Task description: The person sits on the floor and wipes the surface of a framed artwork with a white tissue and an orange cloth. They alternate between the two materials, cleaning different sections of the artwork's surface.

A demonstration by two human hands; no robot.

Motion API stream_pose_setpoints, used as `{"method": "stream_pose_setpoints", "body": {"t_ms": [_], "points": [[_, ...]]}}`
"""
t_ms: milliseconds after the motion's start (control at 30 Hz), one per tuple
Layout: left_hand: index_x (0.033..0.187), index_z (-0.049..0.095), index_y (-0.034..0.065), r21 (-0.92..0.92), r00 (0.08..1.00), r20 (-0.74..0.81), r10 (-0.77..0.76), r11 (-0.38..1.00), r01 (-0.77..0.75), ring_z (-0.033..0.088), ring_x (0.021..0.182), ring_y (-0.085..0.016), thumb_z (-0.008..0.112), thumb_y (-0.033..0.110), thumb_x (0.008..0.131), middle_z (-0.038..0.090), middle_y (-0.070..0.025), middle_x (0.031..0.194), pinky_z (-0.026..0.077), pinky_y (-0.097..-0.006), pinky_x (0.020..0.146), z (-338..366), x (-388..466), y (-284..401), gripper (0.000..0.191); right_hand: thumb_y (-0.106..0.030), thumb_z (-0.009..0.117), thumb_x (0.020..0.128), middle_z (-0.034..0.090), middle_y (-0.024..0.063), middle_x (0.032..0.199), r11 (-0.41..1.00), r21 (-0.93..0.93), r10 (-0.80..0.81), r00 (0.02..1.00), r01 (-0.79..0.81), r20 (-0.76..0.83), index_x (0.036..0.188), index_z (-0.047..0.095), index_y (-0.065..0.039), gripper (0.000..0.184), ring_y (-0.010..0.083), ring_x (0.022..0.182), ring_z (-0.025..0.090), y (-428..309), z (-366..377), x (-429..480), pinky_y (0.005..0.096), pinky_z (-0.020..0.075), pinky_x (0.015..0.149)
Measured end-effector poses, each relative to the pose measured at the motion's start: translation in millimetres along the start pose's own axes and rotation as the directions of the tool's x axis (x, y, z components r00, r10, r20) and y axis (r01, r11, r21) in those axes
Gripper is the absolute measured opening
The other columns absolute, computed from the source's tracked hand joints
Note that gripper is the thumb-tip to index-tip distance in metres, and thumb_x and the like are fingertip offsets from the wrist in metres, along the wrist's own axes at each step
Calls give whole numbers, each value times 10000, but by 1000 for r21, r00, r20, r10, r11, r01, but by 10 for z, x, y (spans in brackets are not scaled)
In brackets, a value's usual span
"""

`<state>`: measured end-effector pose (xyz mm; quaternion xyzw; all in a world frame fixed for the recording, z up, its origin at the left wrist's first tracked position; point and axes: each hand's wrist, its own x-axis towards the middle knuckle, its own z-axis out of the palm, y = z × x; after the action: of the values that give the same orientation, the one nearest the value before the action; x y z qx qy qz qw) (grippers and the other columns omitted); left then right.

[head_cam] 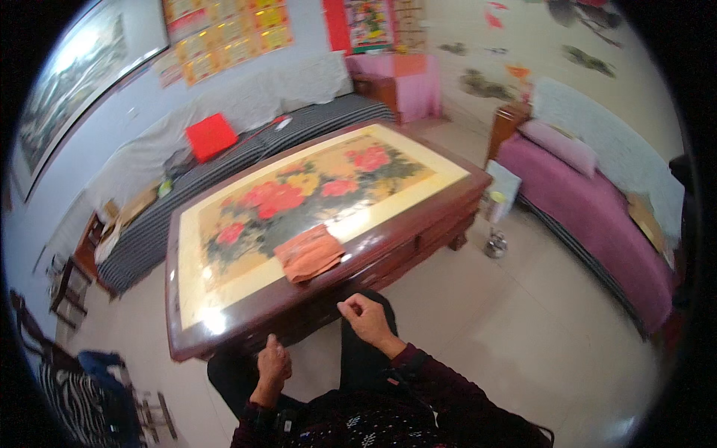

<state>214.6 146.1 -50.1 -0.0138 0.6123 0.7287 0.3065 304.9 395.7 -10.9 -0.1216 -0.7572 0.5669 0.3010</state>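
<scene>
A folded orange cloth [310, 253] lies on the near edge of a dark wooden coffee table [313, 291], whose top shows a picture of red and yellow peonies. My left hand [273, 361] is over my left knee, just short of the table's near side, with the index finger pointing forward. Above my right knee is my right hand [365, 319], its fingers curled towards the thumb, a little below the cloth and apart from it. I see no object in either hand, though the inner side of the left palm is hidden.
Behind the table runs a sofa with striped covers [330, 117] and a red square item [211, 138]. At the right stands a couch with a purple cover [582, 218]; a metal vessel [496, 245] is on the floor nearby. A chair with striped cloth [73, 392] is lower left.
</scene>
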Motion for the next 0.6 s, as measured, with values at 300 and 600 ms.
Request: {"method": "stream_pose_setpoints", "body": {"t_ms": [300, 600], "points": [[885, 591, 78, 128, 989, 58, -136, 983, 128, 435, 390, -189, 372, 579, 970, 472, -45, 530, 372, -341, 374, 618, -2, 157, 553, -201, 707, 833, 563, 114, 932, 926, -21, -329, 831, 377, 449, 974, 619, -42, 231, 287, 840, 590, 47, 461, -88, 374, 485, 705], [933, 596, 42, 137, 980, 80, -183, 976, 171, 584, 516, -231, 323, 637, 957, 602, -98, 663, 513, -389, 474, 747, 169, 129, 655, -170, 706, 822, 579, 145, 1062, 994, 76, -106, 811, 76, 575, 1036, 615, -22, 276, 287, 954, 602, 344, 522, 46, 366, 500, 789]]}}
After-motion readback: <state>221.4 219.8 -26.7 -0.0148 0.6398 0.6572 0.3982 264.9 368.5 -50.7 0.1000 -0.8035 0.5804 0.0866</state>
